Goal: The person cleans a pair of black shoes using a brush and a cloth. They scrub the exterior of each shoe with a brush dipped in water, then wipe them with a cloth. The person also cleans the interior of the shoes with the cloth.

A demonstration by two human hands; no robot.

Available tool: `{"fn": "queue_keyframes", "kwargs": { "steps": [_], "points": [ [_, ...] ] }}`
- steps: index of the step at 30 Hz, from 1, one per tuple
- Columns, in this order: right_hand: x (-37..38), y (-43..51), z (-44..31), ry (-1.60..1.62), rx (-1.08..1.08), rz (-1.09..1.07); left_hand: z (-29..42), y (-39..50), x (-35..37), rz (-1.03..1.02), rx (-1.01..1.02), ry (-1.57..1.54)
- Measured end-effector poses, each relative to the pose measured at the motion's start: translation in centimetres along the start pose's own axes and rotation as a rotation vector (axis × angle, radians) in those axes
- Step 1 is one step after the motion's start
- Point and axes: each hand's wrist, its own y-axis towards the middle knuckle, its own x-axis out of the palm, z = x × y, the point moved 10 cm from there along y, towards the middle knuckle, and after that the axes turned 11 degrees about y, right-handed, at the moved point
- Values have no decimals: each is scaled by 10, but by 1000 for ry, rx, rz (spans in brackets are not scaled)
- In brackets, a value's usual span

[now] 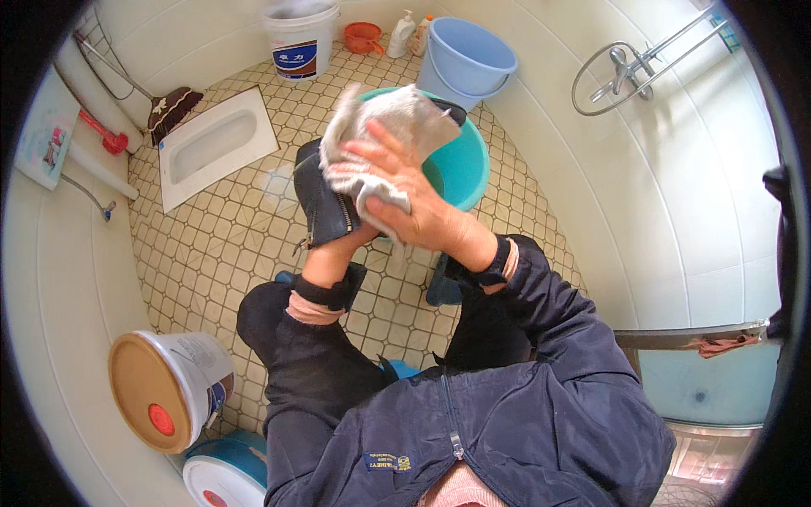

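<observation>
A black leather ankle boot [320, 196] with a metal side zip is held up in front of me, its shaft hanging on the left. My left hand [366, 233] supports it, mostly hidden by the boot and the cloth; whether the fingers are inside the shaft I cannot tell. My right hand [405, 196] presses a damp-looking off-white cloth [396, 111] over the boot, fingers spread on top and thumb over a fold. Past the cloth's far right side a dark sole edge [451, 113] shows. Below the boot and cloth stands a turquoise basin [469, 165], partly covered from view.
Behind the basin are a blue bucket [469, 60], two bottles [401, 37], a red dipper [362, 38] and a white paint bucket [301, 44]. A squat toilet [218, 149] and a broom [171, 111] lie left. Lidded buckets [171, 390] stand near my left leg.
</observation>
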Motion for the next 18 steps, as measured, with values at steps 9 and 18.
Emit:
{"fn": "queue_keyframes", "kwargs": {
  "steps": [9, 18],
  "points": [
    [-3, 10, -16, -2, -65, -102, -41, -49, 55, -329, -384, -935],
    [-42, 1, 16, -552, 33, 286, 19, 29, 22, 3, -298, -602]
  ]
}}
